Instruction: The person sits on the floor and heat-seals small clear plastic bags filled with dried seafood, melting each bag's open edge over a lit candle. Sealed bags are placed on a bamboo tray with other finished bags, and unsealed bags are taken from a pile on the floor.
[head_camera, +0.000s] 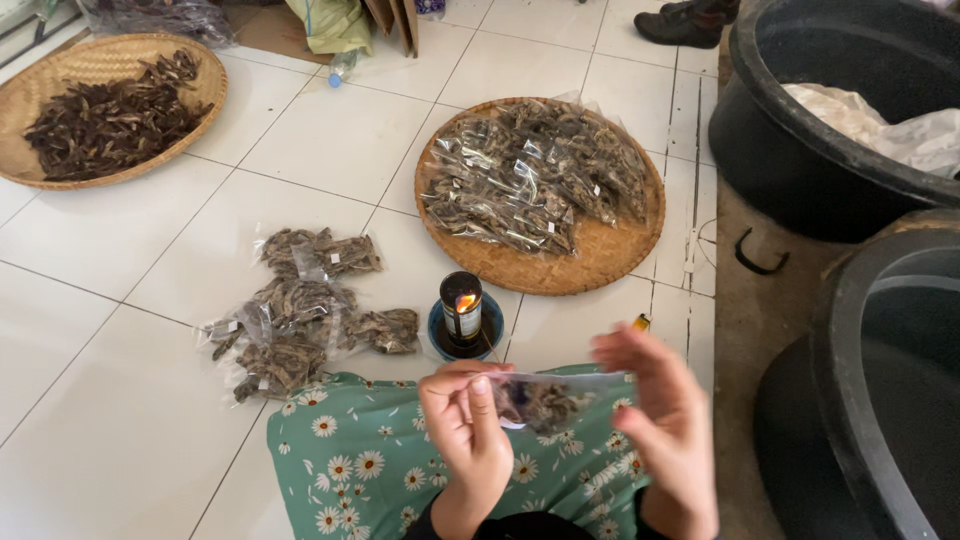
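My left hand and my right hand pinch the two top corners of a small clear plastic bag filled with dark dried pieces, held over my lap in a green floral cloth. Just beyond the bag stands a small dark bottle lamp with a burning flame, set in a blue dish on the white tiled floor.
Several filled clear bags lie loose on the tiles to the left. A round woven tray holds more filled bags. Another woven tray at far left holds loose dark dried pieces. Two large black tubs stand at right.
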